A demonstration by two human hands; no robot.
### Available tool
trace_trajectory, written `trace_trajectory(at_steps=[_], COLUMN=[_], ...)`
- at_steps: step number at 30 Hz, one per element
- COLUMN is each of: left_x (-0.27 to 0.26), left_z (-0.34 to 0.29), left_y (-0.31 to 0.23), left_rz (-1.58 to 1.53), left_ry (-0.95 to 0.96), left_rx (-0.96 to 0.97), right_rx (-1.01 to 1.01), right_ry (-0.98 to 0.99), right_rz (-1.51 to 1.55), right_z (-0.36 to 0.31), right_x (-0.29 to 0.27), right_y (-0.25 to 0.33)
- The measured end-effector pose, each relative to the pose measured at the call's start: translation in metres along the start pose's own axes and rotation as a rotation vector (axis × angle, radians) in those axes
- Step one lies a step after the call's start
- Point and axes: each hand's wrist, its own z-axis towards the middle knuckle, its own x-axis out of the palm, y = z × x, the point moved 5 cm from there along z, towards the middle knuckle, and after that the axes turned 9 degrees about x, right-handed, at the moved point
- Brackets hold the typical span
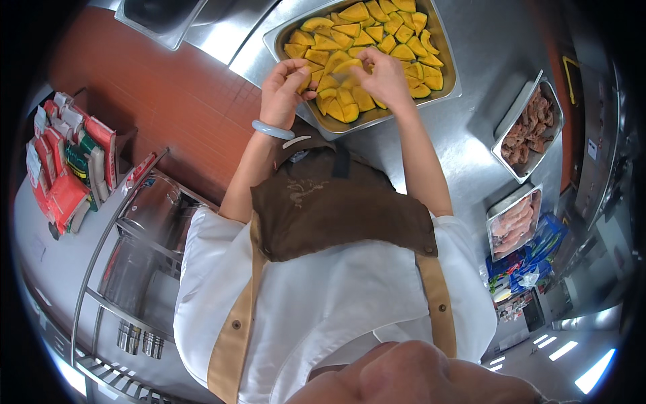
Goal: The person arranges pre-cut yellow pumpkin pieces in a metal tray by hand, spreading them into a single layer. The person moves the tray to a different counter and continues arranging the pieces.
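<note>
A deep metal tray [447, 86] holds many pumpkin slices [350, 30], orange-yellow with dark green rind, spread in overlapping layers. Above the tray's near left part, my left hand [284, 86] pinches a pumpkin slice [305, 81] between thumb and fingers. A pale blue bangle [272, 130] circles that wrist. Over the tray's middle, my right hand [383, 77] is closed at the fingertips on the end of another pumpkin slice [346, 66]. The spot just below those fingertips is slightly blurred.
The tray rests on a steel counter [464, 135]. To the right are a metal pan of brown meat pieces [535, 124] and a pan of pale pink meat [517, 219]. Red bags [67, 195] stand at far left, near a metal rack [94, 283]. Another metal pan [176, 34] sits upper left.
</note>
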Motion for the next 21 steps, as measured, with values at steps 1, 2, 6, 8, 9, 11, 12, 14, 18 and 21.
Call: trace_trajectory(at_steps=[1, 2, 6, 8, 9, 11, 12, 14, 18, 21], left_x=[-0.001, -0.002, -0.007, 0.0, 0.005, 0.017, 0.024, 0.031, 0.046, 0.052], left_z=[0.0, 0.0, 0.002, 0.009, 0.013, 0.021, 0.023, 0.032, 0.044, 0.046], left_y=[0.003, 0.006, 0.013, 0.013, 0.014, 0.013, 0.013, 0.016, 0.016, 0.015], left_rz=[0.003, 0.006, 0.258, 0.569, 0.734, 0.853, 0.914, 1.021, 1.128, 1.187], left_ry=[0.005, 0.011, 0.089, 0.168, 0.201, 0.261, 0.289, 0.283, 0.336, 0.377], left_rx=[-0.001, -0.002, 0.063, 0.22, 0.277, 0.427, 0.49, 0.453, 0.443, 0.455], right_rx=[0.028, 0.023, 0.186, 0.392, 0.545, 0.576, 0.567, 0.558, 0.34, 0.233], right_ry=[-0.006, -0.029, -0.072, 0.131, 0.229, 0.221, 0.228, 0.115, -0.005, -0.074], right_rz=[-0.033, -0.05, 0.228, 0.752, 1.002, 1.056, 1.113, 0.935, 0.72, 0.43], right_z=[-0.001, -0.002, -0.009, -0.019, -0.026, -0.035, -0.037, -0.037, -0.031, -0.026], right_x=[0.008, 0.013, 0.024, 0.029, 0.034, 0.035, 0.036, 0.036, 0.032, 0.025], right_y=[-0.001, -0.002, -0.016, -0.025, -0.028, -0.024, -0.021, -0.021, -0.022, -0.025])
